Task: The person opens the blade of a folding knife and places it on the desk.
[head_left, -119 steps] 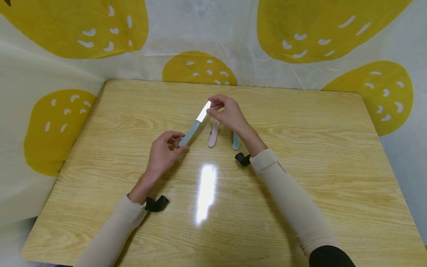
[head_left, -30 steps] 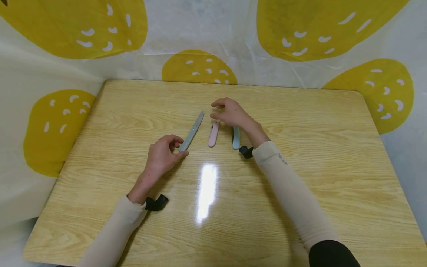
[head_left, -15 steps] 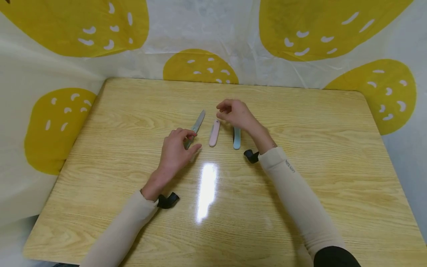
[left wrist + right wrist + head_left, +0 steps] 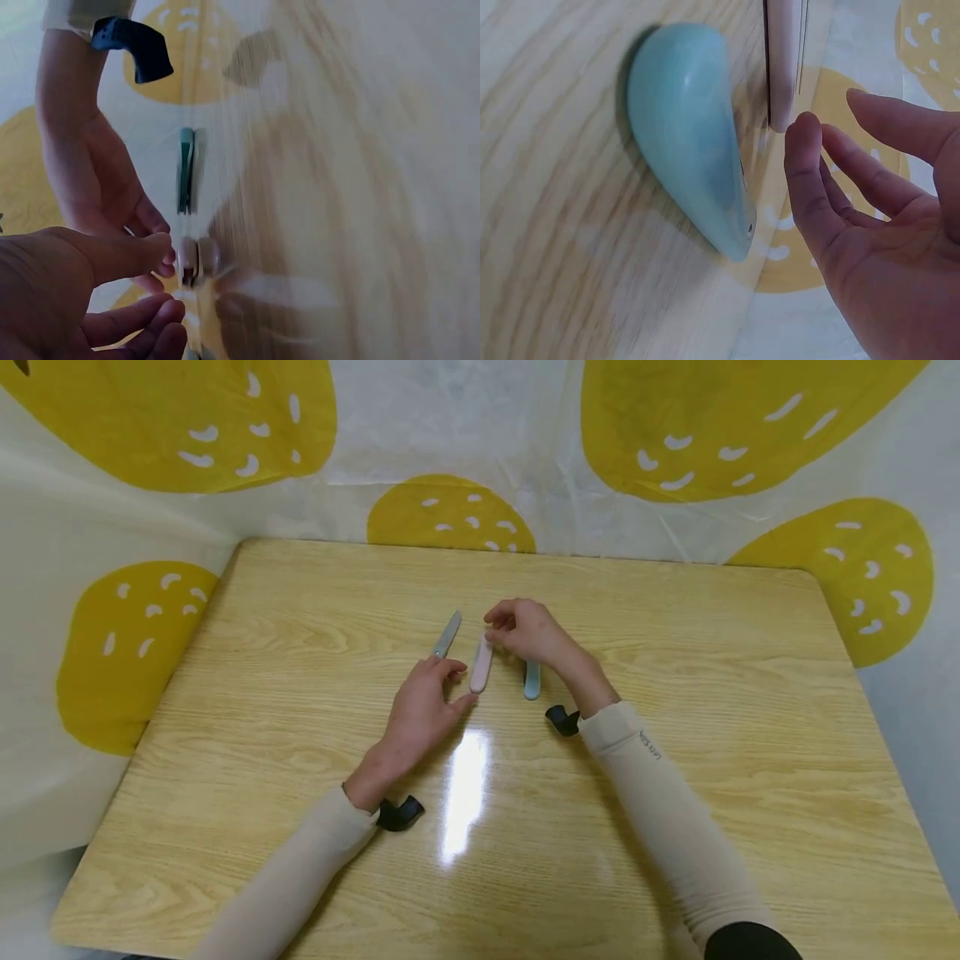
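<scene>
A pink folding knife (image 4: pixel 481 670), folded, lies on the table between both hands. At its near end, my left hand (image 4: pixel 426 703) has thumb and fingers spread to either side without gripping it. My right hand (image 4: pixel 534 631) hovers at the knife's far end with its fingers loosely bent and apart; whether a fingertip touches the knife I cannot tell. An unfolded knife (image 4: pixel 448 635) lies left of the pink one, blade pointing away, its handle mostly hidden by the left hand. Beneath the right wrist is a folded light-green knife (image 4: pixel 686 127), partly covered in the head view.
The wood-grain table (image 4: pixel 720 693) extends around the hands. A white sheet with yellow patterns (image 4: pixel 450 514) hangs behind and beside it. Black wrist-camera mounts (image 4: pixel 401 813) sit on both wrists. A bright light reflection (image 4: pixel 465 797) shows on the tabletop.
Earlier, both hands held the green knife with its blade out. It was lowered to the table and released. My left hand then moved right to the pink knife; the right hand came slightly nearer.
</scene>
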Demonstrator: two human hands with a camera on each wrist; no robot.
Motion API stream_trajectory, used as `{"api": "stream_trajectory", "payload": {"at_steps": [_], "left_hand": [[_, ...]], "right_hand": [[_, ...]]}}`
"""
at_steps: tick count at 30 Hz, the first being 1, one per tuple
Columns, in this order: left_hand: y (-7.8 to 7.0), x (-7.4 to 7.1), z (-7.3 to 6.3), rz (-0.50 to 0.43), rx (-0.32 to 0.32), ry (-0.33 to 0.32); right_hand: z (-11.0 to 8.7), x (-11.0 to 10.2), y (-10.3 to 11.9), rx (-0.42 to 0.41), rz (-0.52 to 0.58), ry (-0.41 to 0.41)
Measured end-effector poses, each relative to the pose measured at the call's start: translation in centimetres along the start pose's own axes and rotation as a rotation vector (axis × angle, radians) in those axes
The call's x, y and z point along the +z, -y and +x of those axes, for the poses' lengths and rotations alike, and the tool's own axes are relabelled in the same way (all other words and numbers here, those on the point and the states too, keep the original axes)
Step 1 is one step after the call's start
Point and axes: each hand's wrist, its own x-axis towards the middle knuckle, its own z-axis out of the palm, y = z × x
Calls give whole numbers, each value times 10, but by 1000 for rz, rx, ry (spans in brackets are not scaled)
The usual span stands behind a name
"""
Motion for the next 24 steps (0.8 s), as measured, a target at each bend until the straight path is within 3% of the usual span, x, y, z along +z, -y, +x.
{"api": "stream_trajectory", "payload": {"at_steps": [17, 24], "left_hand": [[-13, 10, 5, 56, -12, 38], [-14, 10, 8, 58, -38, 49]], "right_hand": [[1, 4, 1, 45, 0, 15], [-1, 6, 2, 111, 16, 51]]}}
